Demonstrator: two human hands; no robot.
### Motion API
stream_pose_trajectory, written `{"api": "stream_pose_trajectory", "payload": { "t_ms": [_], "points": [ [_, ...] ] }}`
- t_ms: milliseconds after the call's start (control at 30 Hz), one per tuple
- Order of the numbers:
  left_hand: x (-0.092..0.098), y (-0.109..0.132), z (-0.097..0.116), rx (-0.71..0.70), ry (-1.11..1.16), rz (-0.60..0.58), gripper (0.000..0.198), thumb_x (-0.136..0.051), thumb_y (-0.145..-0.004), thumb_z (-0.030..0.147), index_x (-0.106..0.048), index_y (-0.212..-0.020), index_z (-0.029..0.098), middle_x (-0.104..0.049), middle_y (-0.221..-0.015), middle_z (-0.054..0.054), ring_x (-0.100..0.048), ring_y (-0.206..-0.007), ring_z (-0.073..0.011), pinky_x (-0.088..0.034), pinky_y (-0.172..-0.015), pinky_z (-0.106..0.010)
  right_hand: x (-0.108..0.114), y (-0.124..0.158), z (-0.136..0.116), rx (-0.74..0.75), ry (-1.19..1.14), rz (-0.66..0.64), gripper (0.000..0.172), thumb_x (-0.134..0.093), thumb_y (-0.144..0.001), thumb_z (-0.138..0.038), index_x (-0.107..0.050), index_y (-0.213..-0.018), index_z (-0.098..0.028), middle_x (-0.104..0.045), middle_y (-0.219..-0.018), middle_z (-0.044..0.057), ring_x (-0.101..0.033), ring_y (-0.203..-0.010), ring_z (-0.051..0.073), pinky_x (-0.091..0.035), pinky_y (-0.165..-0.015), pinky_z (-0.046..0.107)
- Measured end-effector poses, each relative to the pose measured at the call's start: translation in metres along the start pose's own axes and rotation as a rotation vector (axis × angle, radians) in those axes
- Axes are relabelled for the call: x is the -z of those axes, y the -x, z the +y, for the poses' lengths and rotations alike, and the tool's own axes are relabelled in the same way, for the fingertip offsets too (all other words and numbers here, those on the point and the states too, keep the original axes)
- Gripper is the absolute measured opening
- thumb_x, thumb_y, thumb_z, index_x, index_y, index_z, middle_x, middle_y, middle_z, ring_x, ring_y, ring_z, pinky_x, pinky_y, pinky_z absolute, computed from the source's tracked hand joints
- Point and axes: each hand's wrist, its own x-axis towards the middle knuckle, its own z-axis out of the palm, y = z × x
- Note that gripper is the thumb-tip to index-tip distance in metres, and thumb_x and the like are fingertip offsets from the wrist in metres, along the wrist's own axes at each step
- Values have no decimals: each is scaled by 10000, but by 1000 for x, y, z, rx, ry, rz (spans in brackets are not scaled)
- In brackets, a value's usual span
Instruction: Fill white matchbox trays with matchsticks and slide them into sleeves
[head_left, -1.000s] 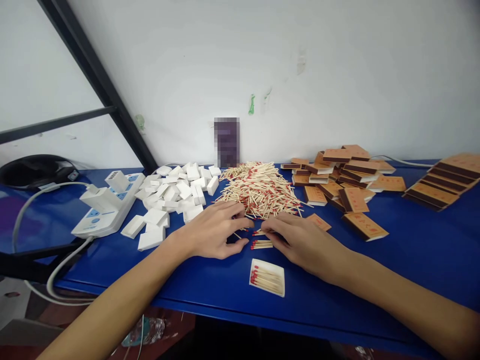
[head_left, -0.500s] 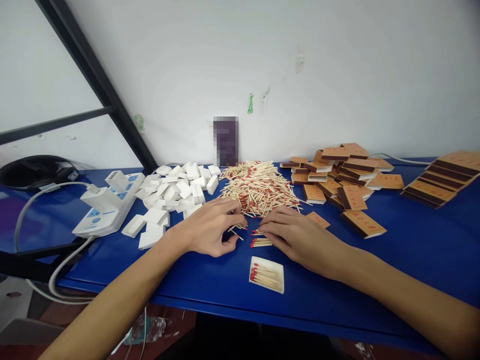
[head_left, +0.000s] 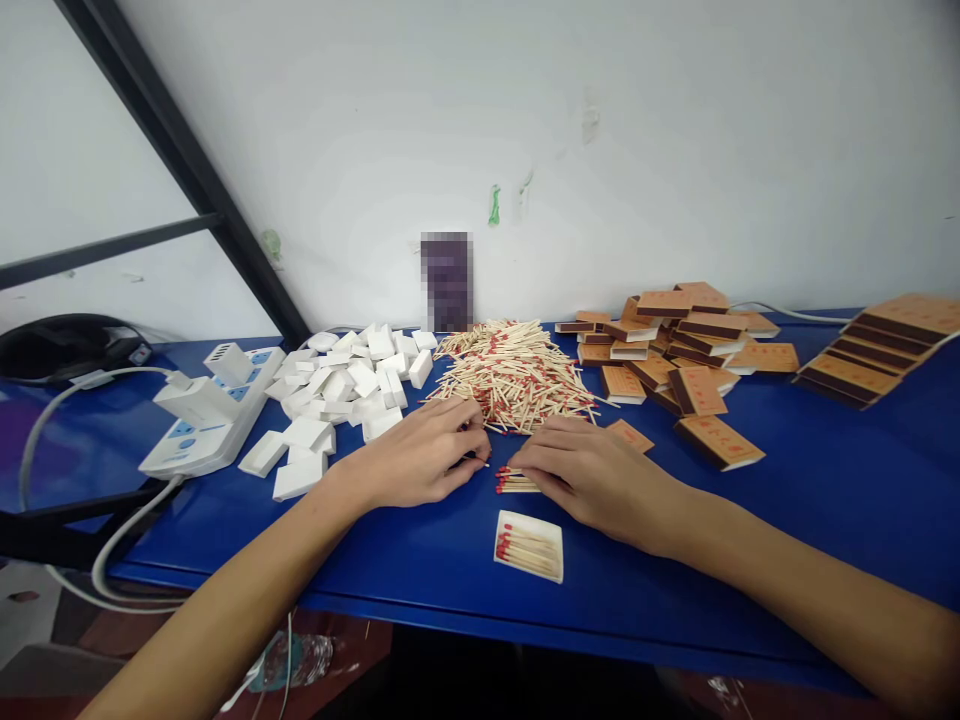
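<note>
A large heap of red-tipped matches point(head_left: 517, 375) lies on the blue table. At its near left edge, my left hand point(head_left: 427, 452) has its thumb and fingers pinched together, with a match end poking out at the fingertips. My right hand point(head_left: 600, 475) is closed over the right end of a small row of matches point(head_left: 517, 482), whose red heads point left; what its fingertips grip is partly hidden. Nearer the front edge sits a white matchbox tray point(head_left: 529, 546) holding several matches, heads to the left.
White empty trays point(head_left: 349, 385) are piled at the left, beside a white power strip point(head_left: 217, 415) with cables. Orange matchbox sleeves point(head_left: 675, 340) are heaped at the right, with a stacked row point(head_left: 877, 350) farther right. Black headphones point(head_left: 71, 345) lie at the far left.
The thumb of my left hand has closed in toward its fingers, and the matches that stuck out there are mostly hidden now. My right hand stays over the row. The view has shifted slightly.
</note>
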Motion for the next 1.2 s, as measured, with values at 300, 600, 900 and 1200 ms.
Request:
{"api": "stream_pose_trajectory", "payload": {
  "t_ms": [300,600,900,1200],
  "points": [
    [-11,-11,10,44,10,126,177,-435,-997,239,-581,-940,159,-516,-985,-66,-492,-913,-195,-412,-844,-343,-1,0,-7,8,-42,47,196,-507,-942,-129,-698,-916,-164,-705,-857,72,-644,-811,196,-515,-740,333],
    [-13,-12,10,31,44,185,195,-439,-976,220,-629,-979,174,-542,-988,-56,-514,-939,-198,-408,-851,-349,9,0,-10,-42,24,250,161,-508,-905,-138,-654,-860,-187,-661,-669,4,-579,-610,142,-442,-724,324],
    [-6,-1,-1,-1,-17,108,169,-527,-928,279,-674,-984,218,-533,-995,-50,-507,-948,-213,-387,-886,-365,8,-1,-12,-58,-53,171,148,-507,-875,-136,-628,-815,-197,-690,-879,68,-621,-840,195,-481,-768,332],
    [-12,-4,1,-13,6,104,166,-528,-934,285,-663,-995,211,-538,-991,-46,-516,-955,-209,-375,-874,-356,6,1,-11,-80,-90,3,92,-517,-920,-184,-594,-968,-198,-680,-934,60,-613,-900,210,-445,-854,389]
  ]
}}
